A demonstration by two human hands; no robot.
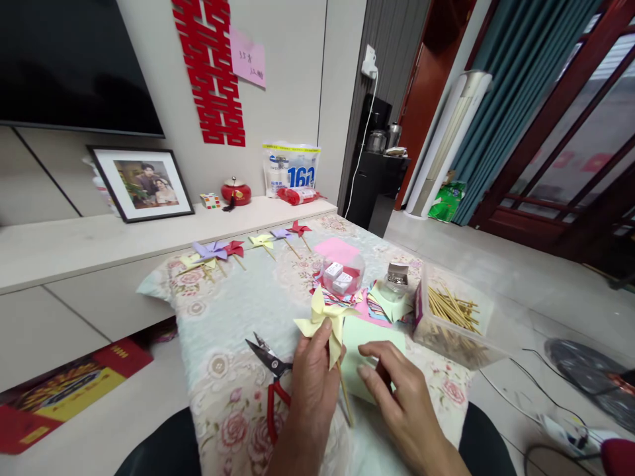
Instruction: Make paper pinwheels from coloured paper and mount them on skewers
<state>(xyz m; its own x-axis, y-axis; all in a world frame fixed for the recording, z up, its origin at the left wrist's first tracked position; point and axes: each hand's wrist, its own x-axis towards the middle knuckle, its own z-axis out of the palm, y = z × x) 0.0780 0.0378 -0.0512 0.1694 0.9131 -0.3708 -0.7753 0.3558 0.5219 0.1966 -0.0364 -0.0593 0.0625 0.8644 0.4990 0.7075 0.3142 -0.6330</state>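
Item in hand: one pale yellow folded-paper pinwheel (325, 322) on a thin wooden stick, gripped by my left hand (311, 390) above the desk's floral cloth (223, 330); my right hand (404, 400) rests loosely curled, holding nothing, on a light green paper sheet (370, 344). Finished, I judge: a row of coloured paper pinwheels (248, 246) at the far edge. Remaining stock: clear plastic box of wooden sticks (454, 317), red-handled scissors (272, 377).
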